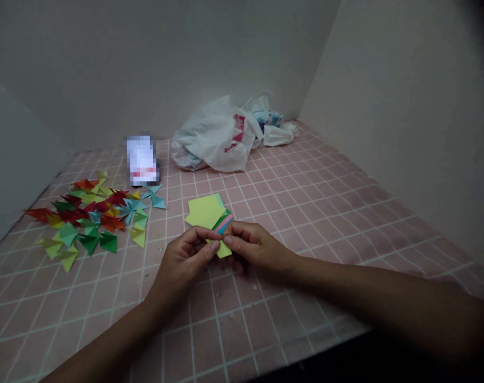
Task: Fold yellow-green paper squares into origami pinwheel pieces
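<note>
Between both hands is a small piece of yellow paper (221,249), folded at least in part. My left hand (192,251) pinches it from the left with thumb and forefinger. From the other side my right hand (252,246) grips it, thumb and fingertips pressed together. The fingertips hide much of the paper, so its exact fold cannot be made out. Just beyond the hands lies a loose stack of coloured paper sheets (206,210), yellow on top, with green, pink and blue edges showing at its right.
Left of the stack, many folded paper pieces (91,215) in red, orange, yellow, green and blue are spread out. A lit phone (141,159) stands behind them. White plastic bags (216,135) lie against the back wall. A pink checked cloth (306,213) covers the table.
</note>
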{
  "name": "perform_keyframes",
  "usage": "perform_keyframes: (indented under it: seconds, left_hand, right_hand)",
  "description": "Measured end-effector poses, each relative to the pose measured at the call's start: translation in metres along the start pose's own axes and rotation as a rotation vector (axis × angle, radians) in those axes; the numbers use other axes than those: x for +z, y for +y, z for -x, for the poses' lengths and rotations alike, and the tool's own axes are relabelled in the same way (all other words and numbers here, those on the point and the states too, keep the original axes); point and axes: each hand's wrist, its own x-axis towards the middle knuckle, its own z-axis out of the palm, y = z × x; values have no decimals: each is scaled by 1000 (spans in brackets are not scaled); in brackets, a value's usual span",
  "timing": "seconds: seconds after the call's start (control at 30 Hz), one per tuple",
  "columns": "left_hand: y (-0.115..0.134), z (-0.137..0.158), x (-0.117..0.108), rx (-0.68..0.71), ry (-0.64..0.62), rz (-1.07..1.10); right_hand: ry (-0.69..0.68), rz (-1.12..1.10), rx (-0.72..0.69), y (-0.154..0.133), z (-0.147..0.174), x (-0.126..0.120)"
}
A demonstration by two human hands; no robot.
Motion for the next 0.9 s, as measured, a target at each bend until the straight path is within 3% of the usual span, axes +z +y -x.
perform_keyframes:
  seconds: [0.2,0.9]
  left_hand:
    - [5,0,3,20,79,-39]
    - [9,-1,6,1,109,-96]
  right_hand:
    - [-23,-22,6,-3,1,-1]
    - [10,-58,17,2,1,1]
